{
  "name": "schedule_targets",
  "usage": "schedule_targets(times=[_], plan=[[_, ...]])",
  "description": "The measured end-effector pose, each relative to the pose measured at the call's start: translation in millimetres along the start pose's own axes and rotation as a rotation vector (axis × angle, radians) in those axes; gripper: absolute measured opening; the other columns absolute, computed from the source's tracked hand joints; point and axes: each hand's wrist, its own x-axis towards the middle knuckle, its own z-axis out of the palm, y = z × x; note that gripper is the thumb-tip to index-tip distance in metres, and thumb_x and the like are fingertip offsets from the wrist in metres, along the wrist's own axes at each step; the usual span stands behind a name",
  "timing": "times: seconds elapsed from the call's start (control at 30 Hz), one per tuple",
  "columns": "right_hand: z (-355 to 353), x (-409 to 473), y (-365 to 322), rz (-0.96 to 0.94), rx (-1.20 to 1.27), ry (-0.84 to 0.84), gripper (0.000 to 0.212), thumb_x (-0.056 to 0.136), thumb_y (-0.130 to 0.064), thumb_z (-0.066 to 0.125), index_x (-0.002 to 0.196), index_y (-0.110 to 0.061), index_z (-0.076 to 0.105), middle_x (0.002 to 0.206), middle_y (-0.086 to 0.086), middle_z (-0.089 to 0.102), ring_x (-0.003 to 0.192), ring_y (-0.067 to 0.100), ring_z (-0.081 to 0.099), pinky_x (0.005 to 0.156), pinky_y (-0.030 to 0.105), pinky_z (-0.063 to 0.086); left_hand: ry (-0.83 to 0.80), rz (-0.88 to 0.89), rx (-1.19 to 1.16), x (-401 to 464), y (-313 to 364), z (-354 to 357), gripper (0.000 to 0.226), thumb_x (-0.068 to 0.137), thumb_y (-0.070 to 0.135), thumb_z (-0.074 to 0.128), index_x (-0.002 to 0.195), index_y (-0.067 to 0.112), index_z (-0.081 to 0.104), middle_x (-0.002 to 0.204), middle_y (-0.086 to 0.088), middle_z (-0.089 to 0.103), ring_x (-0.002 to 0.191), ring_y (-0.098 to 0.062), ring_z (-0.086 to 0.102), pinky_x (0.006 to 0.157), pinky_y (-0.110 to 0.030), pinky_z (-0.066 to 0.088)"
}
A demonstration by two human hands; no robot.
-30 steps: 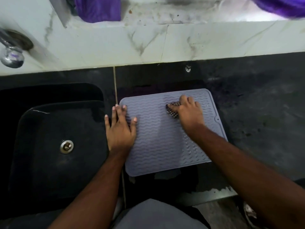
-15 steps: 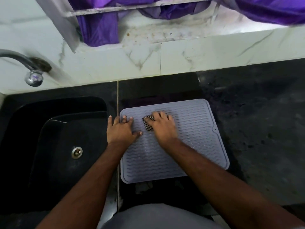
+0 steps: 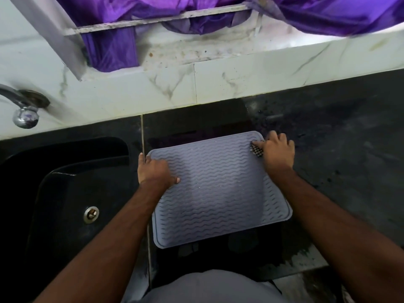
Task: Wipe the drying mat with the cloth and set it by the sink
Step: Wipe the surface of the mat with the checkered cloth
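Note:
A grey drying mat with wavy ridges lies on the black counter just right of the sink. My left hand grips the mat's left edge, thumb on top and fingers curled over the far left corner. My right hand is at the mat's far right corner and holds a small checked cloth against the mat; only a bit of cloth shows from under the fingers.
A black sink with a metal drain lies to the left, a chrome tap above it. White marble wall and ledge run behind, with purple fabric hanging over. Wet black counter extends to the right.
My right hand slid the cloth from the mat's left-middle to its far right corner. My left hand went from lying flat to gripping the left edge. The view tilted upward.

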Motion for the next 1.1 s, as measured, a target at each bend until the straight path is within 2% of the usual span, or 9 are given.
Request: schedule_targets(times=[0.1,0.27,0.37,0.47,0.57,0.63,0.8,0.97,1.1], plan=[[-7.9,-5.4,-18.2,0.1,-0.002,0.008,0.034,0.102,-0.022,0.042,0.131,-0.027,0.061,0.128,0.009,0.048,0.118,0.032,0.044,0.094,0.047,0.041,0.023,0.019,-0.024,-0.7,-1.2,1.7,0.074,0.077,0.081,0.059,0.118,0.02,0.067,0.132,-0.01,0.066,0.141,-0.028,0.043,0.126,-0.05,0.007],[1.2,-44.1,-90.3,-0.037,0.114,-0.106,0.057,0.099,-0.01,0.047,0.153,-0.016,0.032,0.146,0.015,0.047,0.132,0.036,0.041,0.109,0.045,0.04,0.049,0.061,-0.074,-14.1,-7.8,9.9,0.072,0.081,0.078,0.056,0.117,0.017,0.066,0.126,-0.012,0.068,0.135,-0.029,0.05,0.126,-0.05,0.011],[-1.1,-61.5,-120.6,-0.075,0.161,-0.076,0.055,0.099,-0.009,0.042,0.153,-0.014,0.033,0.144,0.013,0.053,0.129,0.033,0.045,0.109,0.041,0.036,0.064,0.12,-0.124,-23.9,-24.0,19.4,0.083,0.079,0.081,0.055,0.135,0.02,0.06,0.136,-0.009,0.063,0.137,-0.025,0.048,0.125,-0.05,0.008],[-13.6,-78.5,-154.5,-0.263,0.338,-0.038,0.056,0.097,-0.008,0.046,0.151,-0.019,0.039,0.141,0.008,0.057,0.122,0.027,0.05,0.106,0.037,0.037,0.055,0.193,-0.241,-31.4,-48.2,31.3,0.091,0.08,0.074,0.062,0.154,0.025,0.042,0.156,-0.002,0.047,0.148,-0.02,0.035,0.126,-0.047,0.0],[-8.9,-107.3,-191.7,-0.551,0.315,-0.108,0.059,0.1,-0.008,0.045,0.154,-0.029,0.034,0.159,-0.001,0.036,0.126,0.028,0.041,0.104,0.042,0.034,0.071,0.215,-0.25,-40.2,-64.5,47.6,0.099,0.078,0.079,0.06,0.159,0.033,0.027,0.162,0.006,0.037,0.149,-0.021,0.03,0.126,-0.048,-0.001],[-2.7,-113.5,-193.5,-0.62,0.246,-0.121,0.06,0.1,-0.011,0.048,0.153,-0.036,0.034,0.162,-0.007,0.03,0.125,0.029,0.039,0.099,0.044,0.035,0.093,0.202,-0.277,-44.6,-69.6,56.4,0.1,0.077,0.083,0.056,0.16,0.036,0.024,0.164,0.012,0.033,0.15,-0.023,0.028,0.126,-0.049,-0.003],[-0.5,-86.9,-136.7,-0.459,0.163,-0.054,0.048,0.102,-0.022,0.047,0.143,-0.048,0.047,0.153,-0.012,0.044,0.114,0.026,0.043,0.092,0.039,0.037,0.121,0.184,-0.393,-51.1,-67.0,63.2,0.099,0.081,0.079,0.057,0.161,0.036,0.02,0.165,0.013,0.029,0.151,-0.027,0.024,0.125,-0.05,-0.008],[-15.1,-73.8,-124.0,-0.218,0.046,-0.032,0.048,0.094,-0.015,0.057,0.137,-0.037,0.056,0.139,-0.001,0.05,0.113,0.028,0.044,0.093,0.04,0.041,0.147,0.192,-0.445,-53.1,-69.8,72.2,0.101,0.079,0.084,0.052,0.161,0.037,0.016,0.167,0.014,0.024,0.152,-0.026,0.022,0.125,-0.052,-0.007],[-38.4,-92.6,-178.9,-0.331,0.234,-0.035,0.06,0.094,-0.012,0.056,0.149,-0.03,0.042,0.147,0.002,0.04,0.122,0.028,0.041,0.099,0.04,0.047,0.161,0.202,-0.473,-51.5,-71.9,76.2,0.104,0.076,0.088,0.05,0.161,0.037,0.016,0.166,0.012,0.027,0.153,-0.026,0.019,0.125,-0.055,-0.006]])
